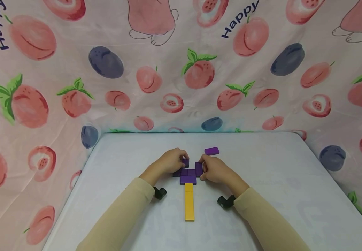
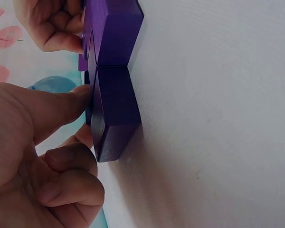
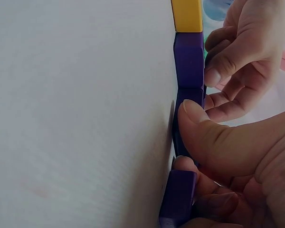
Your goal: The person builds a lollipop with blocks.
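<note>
On the white table, several purple blocks point(image 1: 188, 180) lie edge to edge above a long yellow strip point(image 1: 189, 205). My left hand point(image 1: 172, 160) pinches a small purple block point(image 1: 185, 162) at the upper left of this group. Below that hand, another purple block point(image 2: 116, 114) lies against the group, partly hidden in the head view. On the other side, my right hand point(image 1: 214, 170) holds an upright-lying purple block point(image 1: 198, 169) between thumb and fingers, at the group's right edge. A loose purple block point(image 1: 212, 151) lies beyond the right hand.
A small black device sits at each wrist, one on the left point(image 1: 160, 193) and one on the right point(image 1: 226, 202). Behind the white table point(image 1: 262, 216) hangs a pink cloth point(image 1: 168, 87) printed with fruit, which also covers the sides.
</note>
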`<state>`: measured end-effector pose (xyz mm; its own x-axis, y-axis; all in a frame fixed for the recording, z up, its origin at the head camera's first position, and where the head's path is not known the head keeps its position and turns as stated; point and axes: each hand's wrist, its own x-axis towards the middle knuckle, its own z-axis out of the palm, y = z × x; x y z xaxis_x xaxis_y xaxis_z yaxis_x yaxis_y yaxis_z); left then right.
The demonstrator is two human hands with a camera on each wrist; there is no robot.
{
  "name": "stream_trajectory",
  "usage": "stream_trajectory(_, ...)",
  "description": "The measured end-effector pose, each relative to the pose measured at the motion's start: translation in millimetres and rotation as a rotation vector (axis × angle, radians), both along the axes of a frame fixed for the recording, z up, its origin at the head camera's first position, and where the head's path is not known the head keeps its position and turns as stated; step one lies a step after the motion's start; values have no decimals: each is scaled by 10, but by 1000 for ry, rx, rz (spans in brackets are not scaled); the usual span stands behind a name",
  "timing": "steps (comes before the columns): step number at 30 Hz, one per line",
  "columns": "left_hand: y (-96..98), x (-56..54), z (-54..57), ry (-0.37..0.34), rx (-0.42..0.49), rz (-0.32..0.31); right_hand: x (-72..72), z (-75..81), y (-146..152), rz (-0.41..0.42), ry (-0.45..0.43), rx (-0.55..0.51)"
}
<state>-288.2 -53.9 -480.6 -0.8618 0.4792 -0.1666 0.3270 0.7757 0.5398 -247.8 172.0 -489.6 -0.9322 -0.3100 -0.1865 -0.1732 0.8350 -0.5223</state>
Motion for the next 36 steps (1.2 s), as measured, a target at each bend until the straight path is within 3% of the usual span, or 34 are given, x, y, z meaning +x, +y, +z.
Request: stream_trajectory(36, -18, 9, 8, -19, 15, 3, 20, 5, -8, -8, -1, 1)
